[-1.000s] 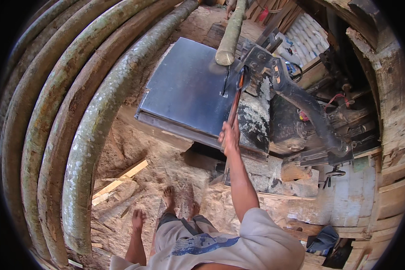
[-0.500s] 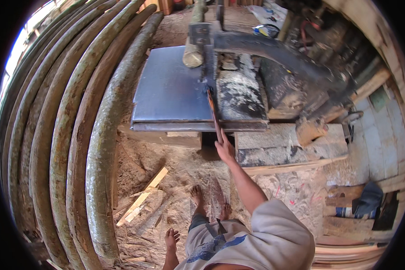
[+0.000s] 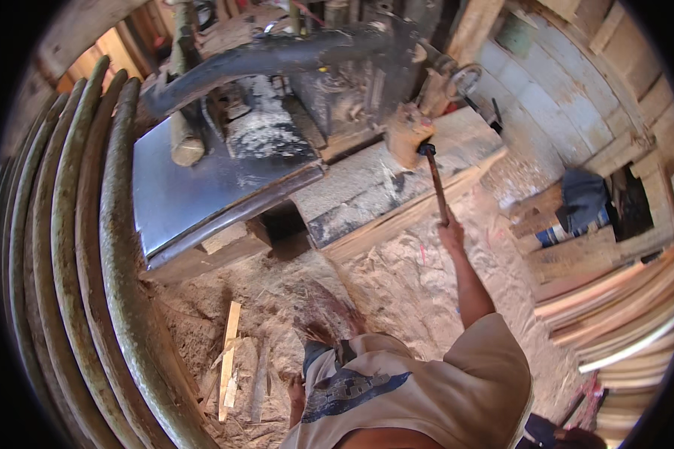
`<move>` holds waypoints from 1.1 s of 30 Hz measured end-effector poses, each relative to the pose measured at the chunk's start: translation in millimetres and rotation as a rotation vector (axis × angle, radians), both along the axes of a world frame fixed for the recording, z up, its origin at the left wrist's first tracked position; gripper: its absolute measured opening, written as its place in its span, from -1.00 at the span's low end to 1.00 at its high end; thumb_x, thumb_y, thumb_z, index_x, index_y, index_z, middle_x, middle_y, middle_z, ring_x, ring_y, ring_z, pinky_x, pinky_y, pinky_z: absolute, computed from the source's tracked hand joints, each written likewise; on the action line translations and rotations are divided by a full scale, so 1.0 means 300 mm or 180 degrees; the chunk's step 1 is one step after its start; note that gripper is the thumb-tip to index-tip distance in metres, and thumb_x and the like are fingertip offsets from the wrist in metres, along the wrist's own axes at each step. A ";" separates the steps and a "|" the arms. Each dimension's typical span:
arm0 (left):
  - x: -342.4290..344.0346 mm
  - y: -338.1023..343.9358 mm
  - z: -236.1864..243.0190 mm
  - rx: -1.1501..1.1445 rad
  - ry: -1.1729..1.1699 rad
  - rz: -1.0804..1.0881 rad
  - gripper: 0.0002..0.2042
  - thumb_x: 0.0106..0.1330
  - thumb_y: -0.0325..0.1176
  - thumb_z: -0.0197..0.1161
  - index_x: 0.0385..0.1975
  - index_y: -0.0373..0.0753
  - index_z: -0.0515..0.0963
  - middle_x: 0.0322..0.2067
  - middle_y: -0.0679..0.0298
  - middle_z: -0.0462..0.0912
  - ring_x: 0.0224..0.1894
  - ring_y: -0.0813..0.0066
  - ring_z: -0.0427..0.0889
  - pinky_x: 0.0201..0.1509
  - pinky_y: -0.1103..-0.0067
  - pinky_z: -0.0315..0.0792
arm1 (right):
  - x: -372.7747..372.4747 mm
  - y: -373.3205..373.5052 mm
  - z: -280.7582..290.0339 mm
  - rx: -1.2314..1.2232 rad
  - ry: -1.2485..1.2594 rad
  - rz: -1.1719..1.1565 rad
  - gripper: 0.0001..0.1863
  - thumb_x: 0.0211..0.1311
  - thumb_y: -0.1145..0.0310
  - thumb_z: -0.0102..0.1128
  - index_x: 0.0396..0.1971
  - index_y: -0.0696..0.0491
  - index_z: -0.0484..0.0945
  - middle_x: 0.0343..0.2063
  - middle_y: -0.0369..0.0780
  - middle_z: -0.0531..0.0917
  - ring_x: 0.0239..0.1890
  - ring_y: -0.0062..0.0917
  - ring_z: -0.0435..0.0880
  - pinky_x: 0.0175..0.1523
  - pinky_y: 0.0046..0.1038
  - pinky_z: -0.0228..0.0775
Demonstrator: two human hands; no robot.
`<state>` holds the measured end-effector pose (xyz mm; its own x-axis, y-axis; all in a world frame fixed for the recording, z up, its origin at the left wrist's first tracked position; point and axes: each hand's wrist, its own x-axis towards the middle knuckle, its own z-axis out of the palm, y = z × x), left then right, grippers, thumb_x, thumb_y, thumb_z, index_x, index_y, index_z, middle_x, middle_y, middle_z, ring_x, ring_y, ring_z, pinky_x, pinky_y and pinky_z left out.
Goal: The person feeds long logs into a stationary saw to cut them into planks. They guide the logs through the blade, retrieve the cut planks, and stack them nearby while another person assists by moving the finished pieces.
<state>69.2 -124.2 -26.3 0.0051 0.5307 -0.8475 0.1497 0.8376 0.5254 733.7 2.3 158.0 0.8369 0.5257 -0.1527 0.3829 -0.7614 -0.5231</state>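
Note:
My right hand (image 3: 451, 233) is closed around the reddish-brown wooden handle of a long brush-like tool (image 3: 438, 185). Its small dark head meets the edge of a tan container (image 3: 407, 136) that looks like a cut-open jug, standing on a sawdust-covered wooden beam (image 3: 457, 142). Whether the head dips inside cannot be made out. My left hand (image 3: 297, 389) hangs low beside my body, small and partly blurred, with nothing seen in it; its fingers look loose. Left of the beam is a flat metal machine table (image 3: 195, 191), with a log (image 3: 187, 146) resting on it.
A thick dark machine arm (image 3: 277, 56) spans above the metal table. Long round poles (image 3: 120, 224) line the left side. Sawn strips (image 3: 614, 314) are stacked at the right, below a dark cloth (image 3: 584, 200). Thin wood offcuts (image 3: 230, 352) lie on the sawdust floor.
My right hand has carried the brush-like tool from the metal table rightward to the tan container. The view has turned to the right. My left hand still hangs low.

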 end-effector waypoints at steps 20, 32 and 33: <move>-0.365 0.321 0.065 -0.0027 0.0111 0.0641 -0.51 0.28 -0.05 0.15 0.12 -0.19 0.37 -0.34 0.23 0.59 -0.41 0.45 0.55 -0.36 0.44 0.41 | -0.993 0.336 -0.439 -0.0999 0.1169 0.2499 -0.42 0.03 0.18 0.26 0.09 0.05 0.45 -0.24 -0.11 0.67 -0.21 -0.31 0.65 -0.10 -0.35 0.46; -0.208 1.142 0.255 0.0772 -0.0433 0.0393 -0.43 0.25 -0.02 0.24 0.17 -0.19 0.33 -0.30 0.20 0.60 -0.40 0.48 0.57 -0.44 0.58 0.48 | -1.086 0.524 -0.563 -0.0439 0.1646 0.1995 -0.51 0.09 0.03 0.22 -0.09 0.08 0.54 -0.25 -0.07 0.65 -0.19 -0.34 0.63 -0.13 -0.39 0.44; -0.172 1.238 0.317 0.0860 -0.0310 0.0318 -0.43 0.27 -0.02 0.22 0.20 -0.16 0.30 -0.26 0.19 0.60 -0.34 0.45 0.57 -0.30 0.46 0.50 | -1.058 0.606 -0.589 -0.0218 0.1548 0.1991 -0.55 0.13 0.08 0.23 -0.08 0.08 0.50 -0.31 -0.14 0.65 -0.33 -0.44 0.65 -0.30 -0.48 0.45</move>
<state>17.7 247.2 68.6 0.0160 0.7388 -0.6737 0.0116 0.6736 0.7390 416.2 184.2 -18.6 0.2207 0.8523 -0.4741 0.4908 -0.5172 -0.7012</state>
